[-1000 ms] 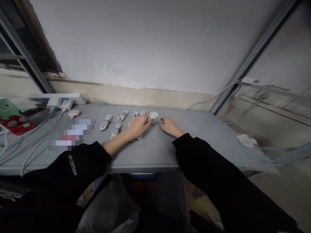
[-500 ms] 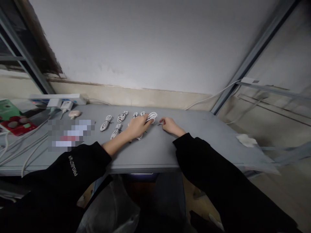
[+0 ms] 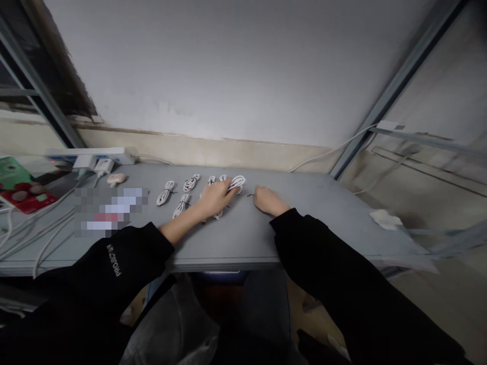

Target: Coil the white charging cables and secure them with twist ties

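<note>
Pinched in my left hand point(image 3: 216, 196) is a coiled white cable point(image 3: 238, 182), its loops showing past the fingertips. My right hand point(image 3: 268, 200) is closed just to the right, holding a short black tie point(image 3: 250, 195) whose end sticks out on the left. Several more coiled white cables lie on the grey table left of and beneath my left hand, among them one at the far left point(image 3: 166, 193), one further back point(image 3: 192, 182) and one nearer the front point(image 3: 181, 206). Black ties bind them. My left hand partly hides some coils.
A white power strip point(image 3: 91, 154) with plugs stands at the back left of the table point(image 3: 228, 248). A pinkish-white adapter point(image 3: 116, 179), a green and red box point(image 3: 25, 187) and loose cables are also on the left. White crumpled material point(image 3: 385, 219) lies at the right.
My right hand's fingers have curled in more tightly around the black tie. The left hand and its cable have hardly moved.
</note>
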A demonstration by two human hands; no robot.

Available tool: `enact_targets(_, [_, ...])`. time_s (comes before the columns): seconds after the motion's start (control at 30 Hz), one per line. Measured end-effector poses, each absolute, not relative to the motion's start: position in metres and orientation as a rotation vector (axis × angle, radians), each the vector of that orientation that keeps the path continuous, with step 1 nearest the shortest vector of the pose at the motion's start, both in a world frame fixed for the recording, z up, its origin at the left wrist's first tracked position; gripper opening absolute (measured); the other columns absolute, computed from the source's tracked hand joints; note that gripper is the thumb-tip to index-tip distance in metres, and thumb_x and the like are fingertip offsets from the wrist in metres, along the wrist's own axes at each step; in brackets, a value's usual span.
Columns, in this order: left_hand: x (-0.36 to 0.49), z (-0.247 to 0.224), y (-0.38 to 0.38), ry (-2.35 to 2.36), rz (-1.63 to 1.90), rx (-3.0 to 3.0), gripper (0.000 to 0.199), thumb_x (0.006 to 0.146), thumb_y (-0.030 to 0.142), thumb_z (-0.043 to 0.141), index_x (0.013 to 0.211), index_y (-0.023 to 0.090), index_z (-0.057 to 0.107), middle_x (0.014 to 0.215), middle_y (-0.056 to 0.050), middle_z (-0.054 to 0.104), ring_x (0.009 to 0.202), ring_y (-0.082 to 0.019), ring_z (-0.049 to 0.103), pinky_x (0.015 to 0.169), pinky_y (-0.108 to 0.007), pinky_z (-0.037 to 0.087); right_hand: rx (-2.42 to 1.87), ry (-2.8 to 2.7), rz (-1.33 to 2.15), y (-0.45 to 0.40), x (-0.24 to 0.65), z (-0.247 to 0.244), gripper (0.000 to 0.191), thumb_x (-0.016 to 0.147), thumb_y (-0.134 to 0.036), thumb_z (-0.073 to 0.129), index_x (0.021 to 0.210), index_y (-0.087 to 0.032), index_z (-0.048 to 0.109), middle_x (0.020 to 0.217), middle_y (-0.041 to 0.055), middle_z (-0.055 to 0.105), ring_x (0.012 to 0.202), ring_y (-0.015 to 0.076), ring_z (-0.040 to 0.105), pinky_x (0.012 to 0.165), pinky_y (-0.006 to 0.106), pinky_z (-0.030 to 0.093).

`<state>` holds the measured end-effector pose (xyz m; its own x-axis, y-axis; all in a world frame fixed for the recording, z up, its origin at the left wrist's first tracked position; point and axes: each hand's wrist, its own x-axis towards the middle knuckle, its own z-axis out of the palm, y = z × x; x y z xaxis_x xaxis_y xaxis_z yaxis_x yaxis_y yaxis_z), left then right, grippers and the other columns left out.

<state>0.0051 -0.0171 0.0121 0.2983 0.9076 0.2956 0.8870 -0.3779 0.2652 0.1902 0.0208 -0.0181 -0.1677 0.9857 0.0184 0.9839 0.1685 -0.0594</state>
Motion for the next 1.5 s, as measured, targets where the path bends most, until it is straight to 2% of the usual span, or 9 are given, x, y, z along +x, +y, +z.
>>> enact_targets(0.17, [0.005,0.012,-0.018,1.712,0.632,2.487,0.031,0.098,0.043,0.037,0.095,0.018,0.056,0.079,-0.008,0.065,0.079,-0.022,0.062,0.063,-0.030,0.034,-1.989,-2.444,0.040,0.014,0.187,-0.012,0.038,0.090,-0.006,0.030,0.120,-0.006,0.053,0.115,0.0237,0.064,0.108,0.0317,0.063,0.084,0.039,0.047])
enact_targets(0.33, [0.004,0.012,-0.018,1.703,0.654,2.487,0.031,0.098,0.043,0.038,0.094,0.019,0.056,0.078,-0.008,0.065,0.077,-0.022,0.061,0.061,-0.030,0.033,-2.011,-2.404,0.075,0.014,0.186,-0.010,0.038,0.087,-0.003,0.033,0.121,-0.005,0.053,0.112,0.0239,0.066,0.107,0.0315,0.064,0.082,0.037,0.047])
enact_targets(0.47, [0.003,0.011,-0.017,1.688,0.670,2.493,0.031,0.097,0.044,0.038,0.093,0.019,0.056,0.078,-0.008,0.065,0.076,-0.022,0.061,0.061,-0.030,0.033,-2.020,-2.362,0.089,0.017,0.187,-0.014,0.036,0.090,-0.006,0.034,0.120,-0.005,0.053,0.110,0.0244,0.066,0.106,0.0321,0.065,0.081,0.037,0.047])
enact_targets(0.67, [0.004,0.010,-0.016,1.695,0.668,2.484,0.031,0.097,0.044,0.039,0.094,0.018,0.057,0.079,-0.008,0.065,0.077,-0.022,0.061,0.062,-0.030,0.033,-1.996,-2.298,0.120,0.019,0.186,-0.018,0.034,0.097,-0.021,0.034,0.121,-0.003,0.050,0.110,0.0276,0.066,0.105,0.0353,0.065,0.083,0.042,0.048])
enact_targets(0.8, [0.004,0.010,-0.016,1.699,0.670,2.486,0.032,0.097,0.044,0.039,0.093,0.018,0.057,0.080,-0.009,0.066,0.077,-0.022,0.061,0.061,-0.030,0.032,-2.009,-2.294,0.119,0.014,0.182,-0.015,0.034,0.097,-0.020,0.033,0.123,-0.003,0.048,0.111,0.0270,0.065,0.109,0.0360,0.063,0.086,0.043,0.048])
enact_targets(0.97, [0.004,0.009,-0.015,1.683,0.679,2.498,0.032,0.097,0.044,0.039,0.093,0.018,0.057,0.079,-0.008,0.066,0.075,-0.022,0.061,0.060,-0.030,0.031,-2.007,-2.342,0.055,0.006,0.179,-0.013,0.040,0.092,-0.007,0.030,0.131,-0.002,0.041,0.113,0.0270,0.063,0.109,0.0341,0.063,0.085,0.041,0.048])
enact_targets(1.27, [0.003,0.008,-0.014,1.661,0.687,2.490,0.031,0.097,0.043,0.039,0.093,0.019,0.057,0.077,-0.007,0.064,0.074,-0.021,0.060,0.061,-0.030,0.033,-1.924,-2.398,0.022,0.007,0.184,-0.015,0.048,0.089,0.000,0.029,0.135,-0.005,0.038,0.109,0.0239,0.065,0.105,0.0323,0.064,0.082,0.039,0.048])
enact_targets(1.4, [0.003,0.007,-0.014,1.664,0.704,2.473,0.031,0.097,0.044,0.040,0.094,0.018,0.057,0.076,-0.007,0.064,0.074,-0.021,0.060,0.061,-0.030,0.034,-1.823,-2.273,0.012,0.016,0.185,-0.020,0.047,0.087,0.000,0.032,0.132,-0.009,0.041,0.115,0.0220,0.063,0.104,0.0293,0.064,0.085,0.038,0.047])
enact_targets(1.5, [0.003,0.008,-0.014,1.657,0.738,2.445,0.032,0.097,0.044,0.039,0.095,0.017,0.058,0.076,-0.007,0.063,0.072,-0.020,0.058,0.061,-0.029,0.034,-1.609,-2.137,0.063,0.025,0.183,-0.024,0.040,0.092,-0.008,0.033,0.129,-0.012,0.045,0.124,0.0189,0.060,0.108,0.0256,0.061,0.090,0.036,0.046])
